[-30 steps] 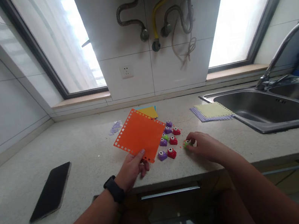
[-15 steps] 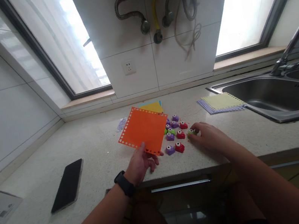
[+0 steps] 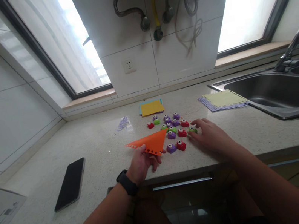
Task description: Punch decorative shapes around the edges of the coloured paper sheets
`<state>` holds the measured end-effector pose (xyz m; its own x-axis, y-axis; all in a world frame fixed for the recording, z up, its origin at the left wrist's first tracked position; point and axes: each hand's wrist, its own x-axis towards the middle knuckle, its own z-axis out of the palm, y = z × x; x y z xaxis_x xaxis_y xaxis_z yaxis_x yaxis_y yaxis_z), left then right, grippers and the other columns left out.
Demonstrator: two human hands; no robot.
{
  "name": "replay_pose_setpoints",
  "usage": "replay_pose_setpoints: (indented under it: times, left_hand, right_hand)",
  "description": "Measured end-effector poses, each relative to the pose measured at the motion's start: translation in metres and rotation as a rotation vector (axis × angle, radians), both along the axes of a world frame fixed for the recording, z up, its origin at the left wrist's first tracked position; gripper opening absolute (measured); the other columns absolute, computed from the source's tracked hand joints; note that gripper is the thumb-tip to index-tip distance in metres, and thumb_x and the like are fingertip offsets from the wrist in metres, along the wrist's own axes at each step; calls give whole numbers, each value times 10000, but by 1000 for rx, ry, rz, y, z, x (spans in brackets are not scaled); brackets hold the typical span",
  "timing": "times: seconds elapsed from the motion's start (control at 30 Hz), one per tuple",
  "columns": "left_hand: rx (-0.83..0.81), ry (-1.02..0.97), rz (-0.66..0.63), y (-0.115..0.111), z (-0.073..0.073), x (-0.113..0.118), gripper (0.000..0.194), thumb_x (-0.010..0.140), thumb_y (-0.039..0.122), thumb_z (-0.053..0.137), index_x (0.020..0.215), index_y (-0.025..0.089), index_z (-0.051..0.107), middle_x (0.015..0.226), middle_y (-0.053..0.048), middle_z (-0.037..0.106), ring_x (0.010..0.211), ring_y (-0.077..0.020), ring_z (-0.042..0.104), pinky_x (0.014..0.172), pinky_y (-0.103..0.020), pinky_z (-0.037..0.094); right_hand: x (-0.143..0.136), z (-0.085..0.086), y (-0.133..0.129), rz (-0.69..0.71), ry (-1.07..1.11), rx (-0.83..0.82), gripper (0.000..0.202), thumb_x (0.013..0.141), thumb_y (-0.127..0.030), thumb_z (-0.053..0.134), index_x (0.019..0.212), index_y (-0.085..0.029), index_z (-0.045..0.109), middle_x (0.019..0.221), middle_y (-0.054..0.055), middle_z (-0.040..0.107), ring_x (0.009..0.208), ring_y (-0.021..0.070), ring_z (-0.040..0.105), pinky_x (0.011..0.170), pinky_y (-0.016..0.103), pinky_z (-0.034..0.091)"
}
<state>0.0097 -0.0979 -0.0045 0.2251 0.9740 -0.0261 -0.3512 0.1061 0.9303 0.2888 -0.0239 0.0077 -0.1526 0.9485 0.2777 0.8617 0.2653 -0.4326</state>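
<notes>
Head view: a pale, speckled stone-look countertop point(image 3: 100, 147) spreads beneath both my hands. I judge the step in hand to be handling a punch on the right while the paper is held clear on the left; from here, a move would call for a settled grip on the right and enough lightness on the left not to crease anything. Both my arms reach in over the near edge. My left hand point(image 3: 141, 163), thumb on top and fingers curled beneath, pinches an orange paper sheet point(image 3: 154, 141) with shaped holes along its near side; it stretches beyond my thumb, tilted or bent, I can't tell which. My right hand point(image 3: 211, 138), back upward, has thumb and fingers narrowly parted about a small lime-green plastic craft punch point(image 3: 192, 130); whether they press it, I can't tell. Between my hands stand a glossy red plastic punch point(image 3: 181, 145) and, just beside it, a glossy purple plastic punch point(image 3: 171, 148).
</notes>
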Motion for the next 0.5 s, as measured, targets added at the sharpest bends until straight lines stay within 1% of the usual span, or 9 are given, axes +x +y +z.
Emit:
replay_pose_setpoints:
  times: [0.07, 0.13, 0.2, 0.27, 0.37, 0.43, 0.5]
  left_hand:
    - [-1, 27, 4, 0, -2, 0, 534, 858, 562, 483, 901, 82, 713, 845, -175, 736, 582, -188, 603, 396, -247, 394]
    - [-5, 58, 13, 1, -5, -1, 520, 868, 543, 493, 880, 72, 713, 739, -148, 716, 530, -177, 584, 399, -255, 396]
    - [-8, 91, 33, 1, -7, -2, 486, 879, 511, 508, 848, 67, 706, 651, -115, 688, 455, -153, 544, 397, -260, 392]
    - [-6, 118, 62, 0, -8, -2, 422, 878, 470, 542, 822, 80, 693, 610, -84, 672, 407, -132, 515, 392, -257, 385]
    - [2, 148, 111, -1, -6, 0, 316, 859, 420, 601, 814, 114, 668, 587, -43, 659, 398, -121, 519, 387, -241, 376]
    - [7, 164, 137, -1, -4, 1, 291, 844, 416, 632, 795, 129, 655, 583, -27, 652, 399, -114, 520, 384, -231, 368]
    - [8, 184, 151, -1, -4, 2, 314, 838, 434, 648, 754, 132, 647, 582, -25, 647, 392, -103, 510, 382, -226, 362]
  right_hand:
    - [-2, 3, -5, -8, 1, 99, 371, 921, -421, 565, 1198, -187, 645, 1177, 159, 644, 1078, 334, 606, 856, 433, 475]
    - [-5, 6, -10, -3, -2, 136, 319, 929, -405, 549, 1146, -198, 657, 1149, 145, 653, 1087, 332, 592, 853, 435, 477]
    - [-6, 7, -11, 6, -10, 98, 255, 924, -384, 555, 1067, -208, 670, 1115, 135, 662, 1060, 329, 595, 831, 437, 481]
    - [-6, 4, -11, 14, -3, 33, 218, 913, -350, 569, 1045, -210, 672, 1109, 134, 662, 1015, 319, 609, 817, 433, 485]
    - [-4, -1, -8, 27, 44, -19, 255, 916, -257, 540, 1133, -198, 661, 1153, 145, 646, 963, 290, 632, 807, 412, 495]
    - [-4, -2, -7, 47, 59, 16, 311, 919, -218, 521, 1202, -192, 647, 1200, 152, 630, 1020, 297, 625, 844, 411, 492]
    - [-6, 0, -10, 68, 62, 89, 314, 929, -243, 531, 1217, -195, 646, 1211, 149, 627, 1088, 310, 602, 897, 421, 480]
